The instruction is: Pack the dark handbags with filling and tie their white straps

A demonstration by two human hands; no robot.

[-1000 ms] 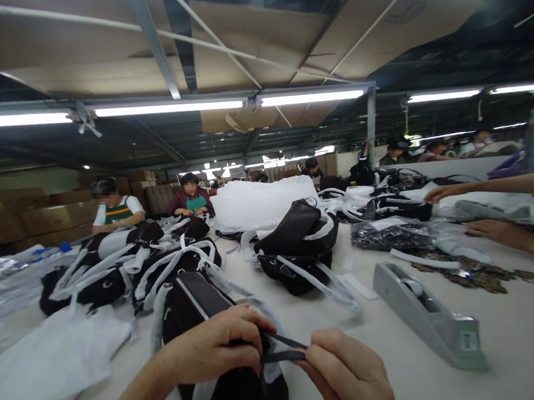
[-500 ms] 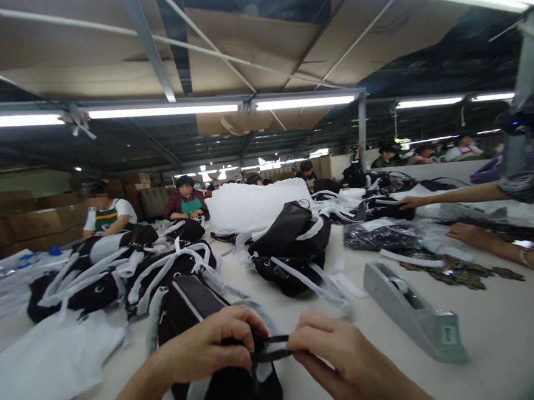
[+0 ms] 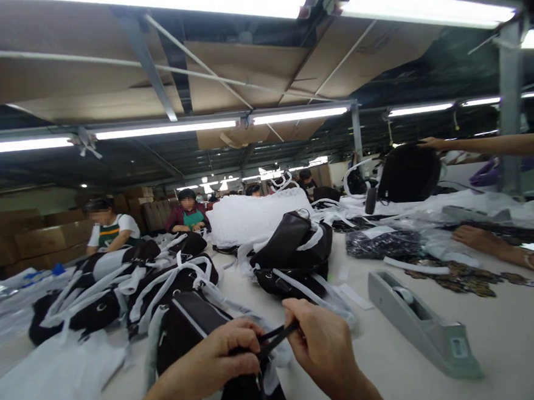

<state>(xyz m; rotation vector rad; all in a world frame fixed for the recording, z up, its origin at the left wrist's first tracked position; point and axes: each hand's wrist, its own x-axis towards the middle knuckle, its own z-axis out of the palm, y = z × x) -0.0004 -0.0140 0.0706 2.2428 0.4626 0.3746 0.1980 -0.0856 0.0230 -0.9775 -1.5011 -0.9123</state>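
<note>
A black bag [image 3: 232, 394] lies in front of me, its light wrapping running along the sides. My left hand [image 3: 220, 355] is closed over a thin black strap [image 3: 273, 338] just above the bag. On the other end of that strap, my right hand [image 3: 320, 339] pinches it between thumb and fingers. The strap stretches doubled between the two hands. Where it joins the bag is hidden behind my left hand.
A grey tape dispenser [image 3: 422, 326] stands to the right. Wrapped black bags [image 3: 293, 247] lie ahead and to the left, beside white sheeting [image 3: 46, 380]. A co-worker's hand [image 3: 478, 240] rests near metal pieces [image 3: 467, 277]; another hand holds up a black bag [image 3: 409, 172].
My right hand has risen and turned, drawing the strap up at a slant. My left hand stays nearly in place. At the right, a co-worker has lifted a black bag upright.
</note>
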